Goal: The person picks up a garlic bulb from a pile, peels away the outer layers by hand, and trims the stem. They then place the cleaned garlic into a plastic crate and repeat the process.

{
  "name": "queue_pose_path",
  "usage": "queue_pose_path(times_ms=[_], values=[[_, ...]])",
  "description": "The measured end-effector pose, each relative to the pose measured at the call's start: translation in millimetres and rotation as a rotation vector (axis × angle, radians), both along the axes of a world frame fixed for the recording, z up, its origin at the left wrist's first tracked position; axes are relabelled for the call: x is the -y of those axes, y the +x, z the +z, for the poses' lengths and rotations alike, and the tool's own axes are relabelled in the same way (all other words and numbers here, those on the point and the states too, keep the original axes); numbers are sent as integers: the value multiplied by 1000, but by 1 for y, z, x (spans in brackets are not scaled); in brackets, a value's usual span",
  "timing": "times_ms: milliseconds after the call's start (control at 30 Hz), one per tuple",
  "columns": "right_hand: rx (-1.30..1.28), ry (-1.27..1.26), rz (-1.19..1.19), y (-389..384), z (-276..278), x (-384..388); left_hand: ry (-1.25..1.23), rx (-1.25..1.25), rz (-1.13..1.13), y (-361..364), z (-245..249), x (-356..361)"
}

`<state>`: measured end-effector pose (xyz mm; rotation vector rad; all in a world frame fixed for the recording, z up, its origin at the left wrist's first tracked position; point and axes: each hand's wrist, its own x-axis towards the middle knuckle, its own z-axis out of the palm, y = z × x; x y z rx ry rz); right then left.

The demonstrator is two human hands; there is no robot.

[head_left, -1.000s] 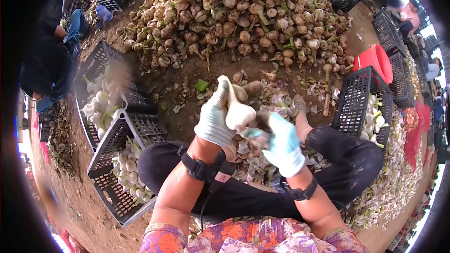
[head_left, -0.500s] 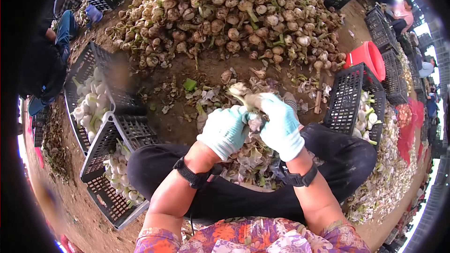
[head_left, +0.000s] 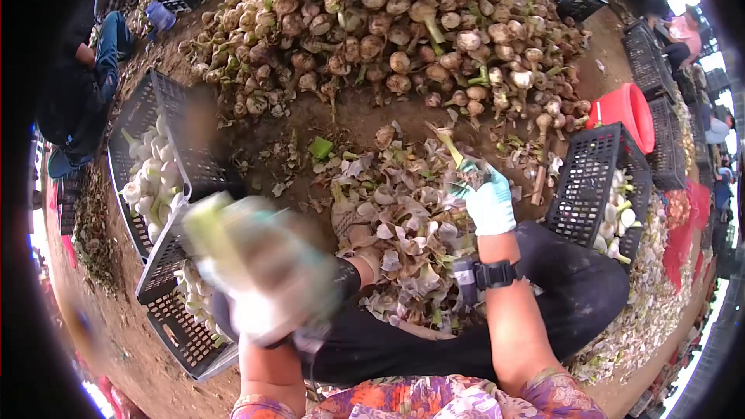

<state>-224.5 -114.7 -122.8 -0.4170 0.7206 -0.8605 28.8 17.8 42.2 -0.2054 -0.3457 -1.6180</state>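
My left hand (head_left: 299, 264), in a mint glove, is raised close to the camera at lower left and smeared by motion. A blurred white and pale green peeled garlic bulb (head_left: 225, 221) shows at its finger end; the fingers are not distinct. Over the loose skins right of centre, my right hand (head_left: 487, 200) is closed round a garlic (head_left: 448, 146) by its stalk end, which juts up from the soiled fingertips. The rest of that garlic is hidden in the glove. Papery garlic skins (head_left: 411, 240) lie between my crossed legs.
A large heap of unpeeled garlic (head_left: 388, 31) rises ahead. Black crates (head_left: 167, 244) with white bulbs stand at left, another crate (head_left: 586, 174) at right beside a red bucket (head_left: 627, 116). A person (head_left: 81, 101) sits at far left, and others are at far right.
My hands have parted from the garlic they held together. The left has swung left and up towards the camera; the right has moved right. The view has shifted slightly.
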Motion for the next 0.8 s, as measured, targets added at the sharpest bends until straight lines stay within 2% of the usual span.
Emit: queue_pose_path(times_ms=[33,67,100,133,167,200,233,267,300,333,400,467,500,533,600,633,667,700,733,767,800], values=[[-600,-305,63,3,-11,9,-540,-137,-154,26,1,9],[-1184,-626,144,7,-20,18,-547,-246,-44,28,8,4],[-1395,-592,262,5,-24,29,-373,-289,82,20,2,-2],[-1537,-688,394,9,-19,40,-203,-315,229,14,-9,-9],[-1463,-822,326,20,-23,49,157,-361,-149,19,-22,-20],[-1489,-858,365,30,-32,60,567,-226,175,6,-43,-33],[-1438,-815,353,19,-89,87,589,458,359,-2,-20,-6],[-1644,-926,450,27,-102,103,548,507,233,-4,-28,8],[-1636,-920,556,36,-106,114,705,677,59,-2,-35,17],[-1693,-1133,499,13,-173,141,695,948,255,-13,-50,23],[-1868,-1043,671,22,-185,142,819,888,93,-17,-42,31],[-1857,-827,633,27,-191,147,836,1007,-32,-9,-33,34],[-1866,-952,591,20,-196,150,868,1033,-26,-11,-34,34],[-1878,-950,587,13,-197,147,859,1027,-29,-12,-35,34],[-1612,-819,477,2,-188,139,782,1392,52,-13,-40,32],[-1475,-759,418,1,-176,134,630,1707,316,-25,-60,26],[-991,-461,218,20,-134,106,608,1709,333,-31,-61,28],[-332,116,91,47,-68,71,630,1854,253,-33,-59,30],[-483,-424,346,56,-26,37,660,2009,179,-34,-57,31],[-406,-314,340,52,-19,18,647,2093,124,-37,-60,32],[-475,-347,302,69,12,-11,623,2153,174,-40,-60,31]])
